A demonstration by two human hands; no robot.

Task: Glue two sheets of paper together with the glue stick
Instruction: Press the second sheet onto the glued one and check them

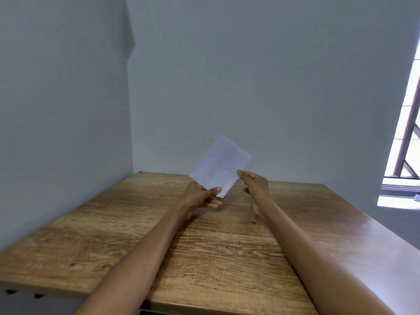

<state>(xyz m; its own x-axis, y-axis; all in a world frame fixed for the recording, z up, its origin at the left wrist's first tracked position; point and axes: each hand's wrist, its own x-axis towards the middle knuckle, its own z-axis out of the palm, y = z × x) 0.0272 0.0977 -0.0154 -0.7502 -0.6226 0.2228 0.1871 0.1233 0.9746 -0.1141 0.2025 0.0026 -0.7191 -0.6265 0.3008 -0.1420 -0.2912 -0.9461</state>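
Note:
A small white paper (219, 165), possibly two sheets stacked, is held tilted in the air above the far part of the wooden table (113, 235). My left hand (201, 195) pinches its lower corner, thumb on the near face and fingers behind. My right hand (253, 184) is at the paper's right edge with its thumb tip touching that edge and its fingers curled underneath; whether it pinches the paper is unclear. No glue stick is in view.
The table stands in a corner between a grey wall on the left and one behind. A bright window (406, 142) with a dark frame is at the right. The table's front edge is close to me.

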